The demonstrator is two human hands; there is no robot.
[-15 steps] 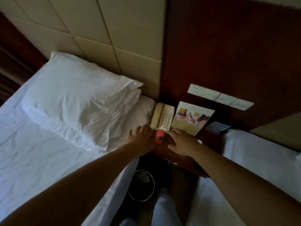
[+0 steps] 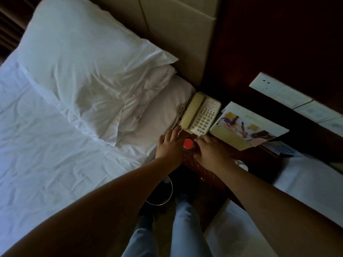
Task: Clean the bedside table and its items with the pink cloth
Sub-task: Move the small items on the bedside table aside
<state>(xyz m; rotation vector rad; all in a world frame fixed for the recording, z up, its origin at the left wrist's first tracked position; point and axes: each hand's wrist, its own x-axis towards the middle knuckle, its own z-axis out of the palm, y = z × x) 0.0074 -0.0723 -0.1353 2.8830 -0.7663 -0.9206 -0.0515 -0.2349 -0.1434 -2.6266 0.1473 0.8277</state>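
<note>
Both hands flank a red-capped bottle (image 2: 188, 144) on the dark bedside table (image 2: 201, 170) — left hand (image 2: 169, 145) flat, fingers straight; right hand (image 2: 211, 152) palm-down, grip indiscernible. White pillow (image 2: 89, 64); brochure (image 2: 246, 127); cream telephone (image 2: 200, 113) — no legible writing. Pink cloth unseen. Hands closer to the bottle than before.
</note>
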